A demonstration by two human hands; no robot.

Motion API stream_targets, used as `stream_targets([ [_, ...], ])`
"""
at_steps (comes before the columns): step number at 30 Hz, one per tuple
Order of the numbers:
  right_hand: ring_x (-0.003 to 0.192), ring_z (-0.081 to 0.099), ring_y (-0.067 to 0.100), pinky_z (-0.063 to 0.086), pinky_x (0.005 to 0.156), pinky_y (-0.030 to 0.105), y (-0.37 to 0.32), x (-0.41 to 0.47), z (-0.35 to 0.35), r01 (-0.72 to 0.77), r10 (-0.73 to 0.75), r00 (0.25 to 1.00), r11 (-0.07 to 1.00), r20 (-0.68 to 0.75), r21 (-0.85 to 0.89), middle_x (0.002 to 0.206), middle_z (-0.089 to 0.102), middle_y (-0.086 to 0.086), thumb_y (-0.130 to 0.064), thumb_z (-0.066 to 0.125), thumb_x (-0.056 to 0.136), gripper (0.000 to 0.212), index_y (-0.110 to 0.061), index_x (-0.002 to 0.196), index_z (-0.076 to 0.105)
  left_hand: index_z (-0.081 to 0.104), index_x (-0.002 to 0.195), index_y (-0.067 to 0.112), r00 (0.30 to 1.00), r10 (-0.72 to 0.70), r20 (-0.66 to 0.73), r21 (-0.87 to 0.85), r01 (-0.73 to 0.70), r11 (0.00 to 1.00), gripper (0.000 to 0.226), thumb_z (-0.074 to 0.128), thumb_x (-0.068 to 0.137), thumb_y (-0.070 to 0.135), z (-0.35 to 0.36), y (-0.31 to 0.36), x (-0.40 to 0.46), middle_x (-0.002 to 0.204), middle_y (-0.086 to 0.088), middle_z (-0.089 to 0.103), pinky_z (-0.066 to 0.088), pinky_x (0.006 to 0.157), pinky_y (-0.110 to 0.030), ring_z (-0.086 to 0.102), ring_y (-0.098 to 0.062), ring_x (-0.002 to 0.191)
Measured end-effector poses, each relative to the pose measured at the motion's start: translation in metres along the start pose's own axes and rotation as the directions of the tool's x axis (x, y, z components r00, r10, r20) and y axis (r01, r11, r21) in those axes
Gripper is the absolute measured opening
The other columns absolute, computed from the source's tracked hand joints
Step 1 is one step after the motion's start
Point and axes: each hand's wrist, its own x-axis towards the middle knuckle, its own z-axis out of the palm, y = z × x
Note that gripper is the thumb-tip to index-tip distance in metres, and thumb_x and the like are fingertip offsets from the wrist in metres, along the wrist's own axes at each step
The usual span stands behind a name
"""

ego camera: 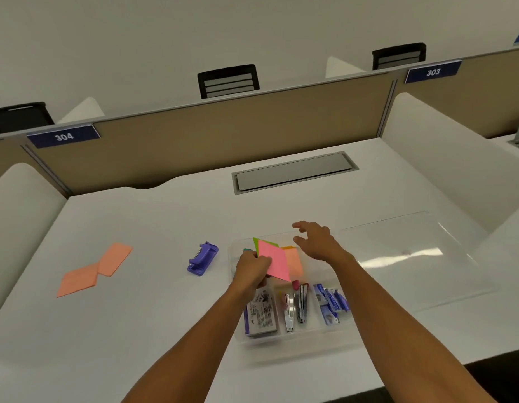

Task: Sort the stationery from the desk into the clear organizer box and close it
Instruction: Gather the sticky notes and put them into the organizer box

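Left hand holds a pink and green pad stack, tilted, over the clear box near the tabletop front edge; right hand hovers, fingers spread and relaxed. Lid lies just right; punch and orange pads sit left on bare surface.

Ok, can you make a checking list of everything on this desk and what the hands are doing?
Surface: white desk, grey hatch at the back.
Job's things: clear organizer box open, holding a card pack, staplers and blue packets; its lid lies to the right; orange paper pads and purple hole punch lie outside it.
Clutter: nothing seen.
Hands: left hand grips colored sticky notes above the box; right hand hovers, open.
Cables: nothing seen.
Surroundings: tan partition, signs 304 and 303, black chairs beyond.
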Motion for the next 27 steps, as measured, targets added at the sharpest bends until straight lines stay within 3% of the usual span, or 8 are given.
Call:
stream_targets([
  [6, 0.125, 0.043, 0.027, 0.042, 0.103, 0.049, 0.017, -0.013, -0.011, -0.021, 0.034, 0.997, 0.980, -0.064, 0.198, 0.132, 0.054, -0.002, -0.039, 0.055, 0.095, 0.041, -0.033, 0.135, 0.049, 0.054, 0.088, 0.003, 0.996, -0.089, -0.023, 0.020, 0.090, 0.996, 0.004, 0.055, 0.091, 0.006, 0.023, 0.009, 0.015, 0.070, -0.010, 0.054, 0.032, 0.041, -0.020, 0.044, -0.012, 0.047],
  [13, 0.122, 0.047, 0.025, 0.043, 0.102, 0.050, 0.031, -0.022, -0.026, -0.042, 0.089, 0.985, 0.955, -0.148, 0.292, 0.130, 0.056, -0.003, -0.042, 0.057, 0.094, 0.042, -0.032, 0.133, 0.050, 0.060, 0.083, 0.001, 0.991, -0.110, -0.077, 0.045, 0.113, 0.993, 0.013, 0.062, 0.089, 0.012, 0.034, 0.013, 0.031, 0.062, -0.010, 0.055, 0.033, 0.040, -0.021, 0.041, -0.012, 0.041],
  [18, 0.121, 0.049, 0.027, 0.044, 0.102, 0.050, 0.033, -0.023, -0.032, -0.030, 0.100, 0.978, 0.935, -0.182, 0.352, 0.128, 0.058, -0.002, -0.040, 0.058, 0.093, 0.041, -0.031, 0.132, 0.051, 0.060, 0.079, -0.001, 0.995, -0.055, -0.085, 0.157, 0.068, 0.985, 0.014, 0.064, 0.087, 0.008, 0.035, 0.012, 0.036, 0.060, -0.012, 0.058, 0.034, 0.043, -0.023, 0.042, -0.015, 0.040],
  [24, 0.123, 0.048, 0.026, 0.044, 0.102, 0.050, 0.019, -0.022, -0.031, -0.031, 0.114, 0.973, 0.926, -0.200, 0.376, 0.132, 0.056, 0.000, -0.038, 0.059, 0.093, 0.042, -0.030, 0.133, 0.051, 0.060, 0.075, 0.000, 0.977, 0.006, -0.212, 0.092, 0.014, 0.996, 0.008, 0.060, 0.083, 0.000, 0.027, 0.004, 0.038, 0.068, -0.017, 0.061, 0.038, 0.049, -0.025, 0.047, -0.018, 0.044],
  [27, 0.123, 0.048, 0.026, 0.044, 0.102, 0.051, 0.010, -0.021, -0.028, -0.027, 0.107, 0.975, 0.926, -0.195, 0.376, 0.132, 0.056, 0.000, -0.037, 0.059, 0.093, 0.043, -0.030, 0.134, 0.050, 0.057, 0.065, 0.005, 0.963, 0.086, -0.254, 0.126, -0.055, 0.991, 0.018, 0.056, 0.082, 0.001, 0.022, 0.000, 0.039, 0.068, -0.017, 0.059, 0.042, 0.052, -0.029, 0.052, -0.021, 0.050],
])
